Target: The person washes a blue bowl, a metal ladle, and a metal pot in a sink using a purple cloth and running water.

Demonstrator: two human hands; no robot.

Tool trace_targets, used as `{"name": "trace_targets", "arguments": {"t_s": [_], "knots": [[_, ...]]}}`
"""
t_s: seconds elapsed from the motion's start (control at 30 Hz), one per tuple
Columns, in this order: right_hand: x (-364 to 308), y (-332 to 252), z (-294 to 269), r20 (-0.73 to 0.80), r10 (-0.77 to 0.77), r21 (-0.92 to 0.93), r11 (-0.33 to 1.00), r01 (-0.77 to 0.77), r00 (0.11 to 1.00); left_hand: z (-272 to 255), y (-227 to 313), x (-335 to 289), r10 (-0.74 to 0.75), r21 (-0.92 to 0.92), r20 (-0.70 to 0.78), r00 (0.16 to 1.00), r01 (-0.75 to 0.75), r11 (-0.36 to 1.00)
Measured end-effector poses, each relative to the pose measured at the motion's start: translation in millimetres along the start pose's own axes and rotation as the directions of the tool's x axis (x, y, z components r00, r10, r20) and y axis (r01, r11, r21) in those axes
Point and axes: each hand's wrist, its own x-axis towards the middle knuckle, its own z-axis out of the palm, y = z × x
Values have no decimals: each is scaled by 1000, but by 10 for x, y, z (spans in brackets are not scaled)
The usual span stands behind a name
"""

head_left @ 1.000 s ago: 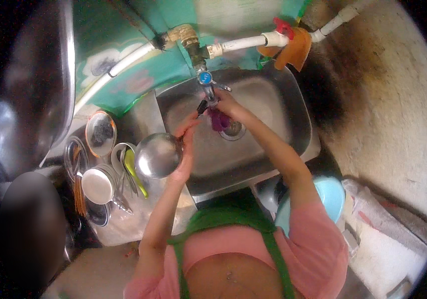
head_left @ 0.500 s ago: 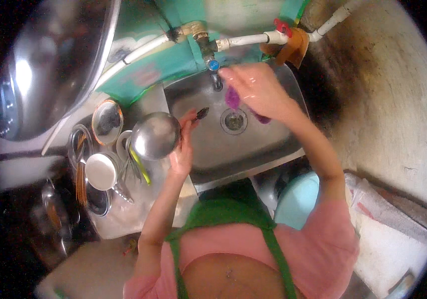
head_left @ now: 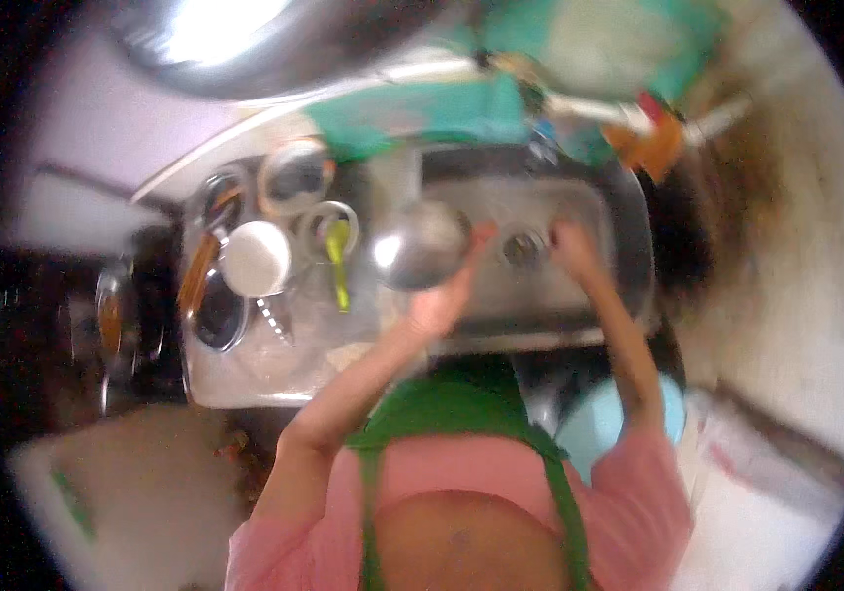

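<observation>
My left hand [head_left: 442, 300] is closed on the rim side of a round, shiny steel bowl [head_left: 422, 246], its rounded face turned up. It holds the bowl over the left edge of the sink [head_left: 501, 320]. Down in the basin, right of the drain [head_left: 523, 249], is my right hand [head_left: 572, 248]. Motion blurs its fingers, and a dark spot shows at their tips; whether they grip anything is unclear. The faucet [head_left: 545, 145] stands behind the basin.
On the counter [head_left: 274, 379] at left stand a white cup [head_left: 257, 259], a mug with a lime-green utensil [head_left: 339, 261], chopsticks [head_left: 198, 276] and round containers. A large steel pan [head_left: 324, 49] hangs over the back left. A light-blue basin [head_left: 594, 424] sits below the sink's right side.
My right hand has dropped from by the faucet to the drain. The purple cloth-like piece under it no longer shows. The view has swung left; my left hand still holds the bowl.
</observation>
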Motion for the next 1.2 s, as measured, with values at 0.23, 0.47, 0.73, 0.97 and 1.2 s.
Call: {"name": "trace_targets", "arguments": {"t_s": [0.23, 0.47, 0.73, 0.97, 1.2], "knots": [[-1104, -1671, 470, -251, -399, 323, 824, 465, 882, -943, 187, -794, -213, -771, 31, 977, 159, 616], [-1604, -3256, 574, -145, -482, 11, 873, 488, 864, -2125, -23, -1397, -241, -465, -425, 873, 17, 885], [-1969, -4671, 935, -412, -698, 212, 552, 807, 586, -3441, -429, -2321, -465, -596, -662, 588, -36, 802], [-1528, -3505, 1136, -155, -16, 727, 675, 125, 988, -4082, -1510, -2769, -699, -516, -448, 558, 477, 712], [-1752, -2703, 1032, 4, 195, 884, 459, -95, 981, -3783, -2273, -2464, -620, -365, -503, 603, 502, 784]]}}
